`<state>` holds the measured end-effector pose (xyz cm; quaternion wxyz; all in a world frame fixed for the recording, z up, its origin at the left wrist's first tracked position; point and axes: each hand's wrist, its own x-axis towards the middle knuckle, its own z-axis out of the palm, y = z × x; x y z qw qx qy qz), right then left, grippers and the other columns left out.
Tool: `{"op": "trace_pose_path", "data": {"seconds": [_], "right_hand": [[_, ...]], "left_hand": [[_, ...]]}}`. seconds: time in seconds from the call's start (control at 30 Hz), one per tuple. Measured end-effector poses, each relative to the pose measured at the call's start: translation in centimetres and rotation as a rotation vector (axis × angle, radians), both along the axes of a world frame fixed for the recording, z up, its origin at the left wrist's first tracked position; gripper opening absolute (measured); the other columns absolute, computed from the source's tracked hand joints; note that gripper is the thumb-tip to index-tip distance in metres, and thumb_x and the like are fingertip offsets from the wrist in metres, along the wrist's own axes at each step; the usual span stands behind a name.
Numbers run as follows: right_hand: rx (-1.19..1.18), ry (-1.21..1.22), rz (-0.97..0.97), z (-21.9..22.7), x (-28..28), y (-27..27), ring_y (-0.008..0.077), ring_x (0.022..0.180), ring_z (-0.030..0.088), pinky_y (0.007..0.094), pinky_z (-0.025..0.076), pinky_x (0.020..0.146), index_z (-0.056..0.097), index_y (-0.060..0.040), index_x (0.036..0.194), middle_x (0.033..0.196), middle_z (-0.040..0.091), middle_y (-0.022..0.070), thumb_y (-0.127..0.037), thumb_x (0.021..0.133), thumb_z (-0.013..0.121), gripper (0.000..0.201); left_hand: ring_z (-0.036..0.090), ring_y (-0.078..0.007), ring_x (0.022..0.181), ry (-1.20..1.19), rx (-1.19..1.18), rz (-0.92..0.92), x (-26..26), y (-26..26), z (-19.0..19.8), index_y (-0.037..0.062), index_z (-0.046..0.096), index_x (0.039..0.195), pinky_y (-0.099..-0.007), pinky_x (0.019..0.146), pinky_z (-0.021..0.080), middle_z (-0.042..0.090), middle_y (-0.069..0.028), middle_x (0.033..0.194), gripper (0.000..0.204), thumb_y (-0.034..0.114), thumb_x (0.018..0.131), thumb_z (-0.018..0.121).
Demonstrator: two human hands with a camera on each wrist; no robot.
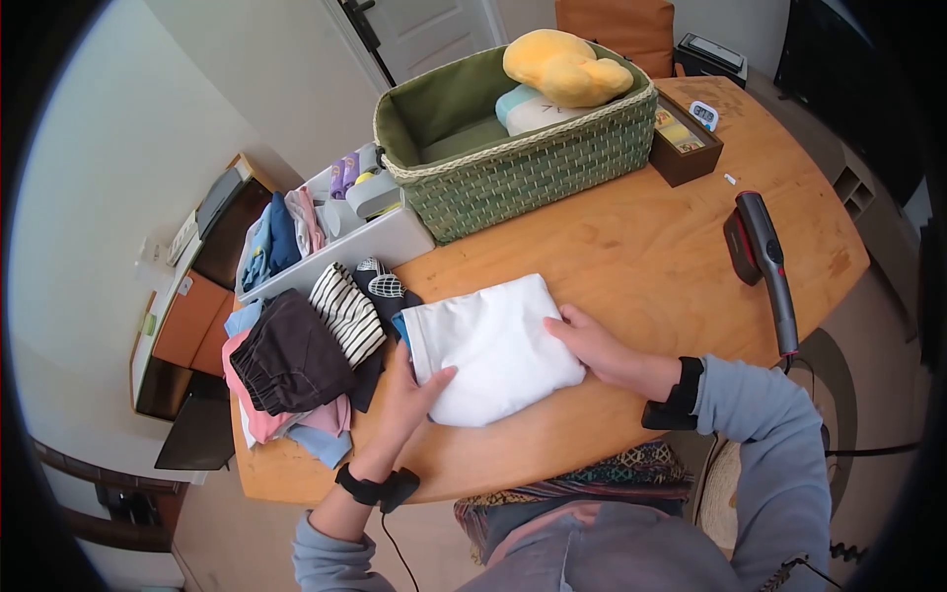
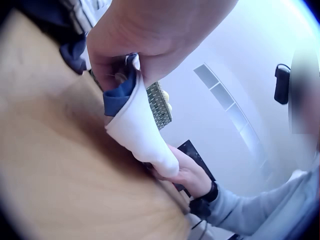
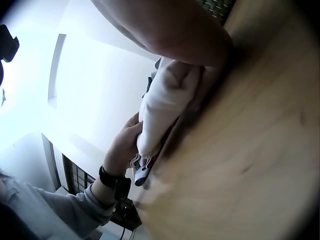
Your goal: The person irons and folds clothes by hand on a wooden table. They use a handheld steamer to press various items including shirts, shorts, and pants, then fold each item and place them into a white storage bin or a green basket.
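Note:
A folded white garment (image 1: 493,345) with a strip of blue at its left edge is held between both hands near the front of the table. My left hand (image 1: 406,400) grips its left side, thumb on top and fingers tucked underneath. On the opposite side my right hand (image 1: 602,347) holds the edge, its thumb lying over the cloth. The left wrist view shows the white garment (image 2: 142,132) lifted at an angle, with blue fabric (image 2: 119,98) folded inside. In the right wrist view, the right fingers curl beneath the white garment (image 3: 162,107) and are partly hidden.
Left of the garment lie dark trousers (image 1: 294,355), a striped garment (image 1: 347,314) and pink cloth (image 1: 258,414). Behind stand a white bin (image 1: 345,264) of folded clothes and a green woven basket (image 1: 533,183) holding a yellow plush (image 1: 562,69). A handheld steamer (image 1: 769,261) lies at right.

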<state>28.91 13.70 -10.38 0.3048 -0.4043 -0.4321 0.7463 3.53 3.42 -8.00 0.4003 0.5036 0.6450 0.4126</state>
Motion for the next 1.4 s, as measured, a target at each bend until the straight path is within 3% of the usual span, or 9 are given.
{"op": "trace_pose_path", "data": {"seconds": [0.07,0.13,0.17,0.27,0.37,0.7,1.0,1.2,1.4], "right_hand": [[-0.050,-0.298,0.299,2.1,0.4,0.5,0.0200,0.079,0.064,0.0328,0.055,0.064,0.039,-0.0010,0.114,0.096,0.060,0.0134,-0.027,0.094,0.052,0.035],[-0.027,-0.269,0.320,1.6,0.5,1.1,0.0209,0.074,0.065,0.0333,0.055,0.059,0.037,-0.0007,0.115,0.093,0.061,0.0139,-0.028,0.093,0.053,0.038],[-0.006,-0.241,0.338,1.3,0.5,1.4,0.0218,0.069,0.066,0.0339,0.056,0.054,0.035,-0.0005,0.116,0.090,0.062,0.0144,-0.029,0.093,0.054,0.041],[-0.018,-0.255,0.284,0.9,0.3,1.1,0.0195,0.071,0.065,0.0325,0.055,0.057,0.039,-0.0004,0.114,0.091,0.061,0.0130,-0.029,0.093,0.055,0.039],[-0.025,-0.213,0.231,0.1,0.4,1.1,0.0175,0.071,0.063,0.0307,0.054,0.059,0.044,-0.0011,0.112,0.090,0.060,0.0109,-0.029,0.092,0.056,0.036],[0.036,-0.185,0.110,0.5,2.6,2.7,0.0159,0.073,0.063,0.0292,0.053,0.061,0.046,-0.0002,0.111,0.091,0.060,0.0092,-0.027,0.090,0.058,0.036],[-0.018,-0.273,0.369,2.0,2.2,4.0,0.0180,0.062,0.064,0.0289,0.054,0.053,0.038,-0.0014,0.113,0.079,0.062,0.0111,-0.028,0.089,0.060,0.042],[-0.038,-0.294,0.329,1.0,1.0,4.8,0.0206,0.054,0.063,0.0289,0.053,0.049,0.035,-0.0038,0.116,0.068,0.061,0.0124,-0.037,0.090,0.058,0.048],[0.198,-0.473,0.506,3.0,-1.2,1.7,0.0172,0.051,0.061,0.0266,0.048,0.045,0.039,-0.0021,0.118,0.068,0.061,0.0111,-0.043,0.089,0.057,0.054]], "left_hand": [[0.055,-0.0214,0.109,0.277,0.016,-0.029,-1.0,0.5,1.3,0.0003,0.032,0.137,-0.0306,0.087,0.047,0.053,-0.0160,0.121,0.067,0.008,0.081,0.068],[0.058,-0.0266,0.101,0.844,-0.097,0.033,-0.9,0.8,2.9,-0.0010,0.034,0.136,-0.0316,0.080,0.049,0.055,-0.0189,0.115,0.072,0.011,0.076,0.070],[0.055,-0.0344,0.102,1.091,0.159,0.024,-0.7,0.8,2.9,-0.0001,0.034,0.137,-0.0387,0.083,0.048,0.054,-0.0198,0.115,0.075,0.014,0.074,0.070],[0.050,-0.0374,0.111,1.095,0.462,-0.221,2.5,-0.1,4.7,0.0003,0.033,0.138,-0.0434,0.091,0.044,0.050,-0.0217,0.122,0.073,0.019,0.076,0.068],[0.045,-0.0405,0.117,0.859,0.340,-0.447,6.3,-1.4,3.0,0.0012,0.032,0.139,-0.0480,0.095,0.040,0.046,-0.0229,0.128,0.076,0.019,0.074,0.067],[0.048,-0.0369,0.117,1.360,0.394,-0.451,5.1,-0.7,-0.5,0.0099,0.035,0.139,-0.0465,0.093,0.042,0.047,-0.0185,0.130,0.062,0.002,0.079,0.049],[0.052,-0.0340,0.109,1.444,0.294,-0.607,3.8,-4.1,1.0,0.0087,0.037,0.137,-0.0425,0.086,0.045,0.050,-0.0197,0.124,0.056,0.011,0.082,0.050],[0.049,-0.0342,0.114,1.281,0.031,-0.692,2.1,-9.4,3.4,0.0103,0.034,0.140,-0.0432,0.090,0.043,0.046,-0.0169,0.131,0.063,0.016,0.081,0.057],[0.036,-0.0348,0.129,1.089,0.009,-0.526,1.2,-9.6,5.5,0.0138,0.034,0.140,-0.0521,0.100,0.033,0.039,-0.0169,0.139,0.078,0.035,0.074,0.070]]}}
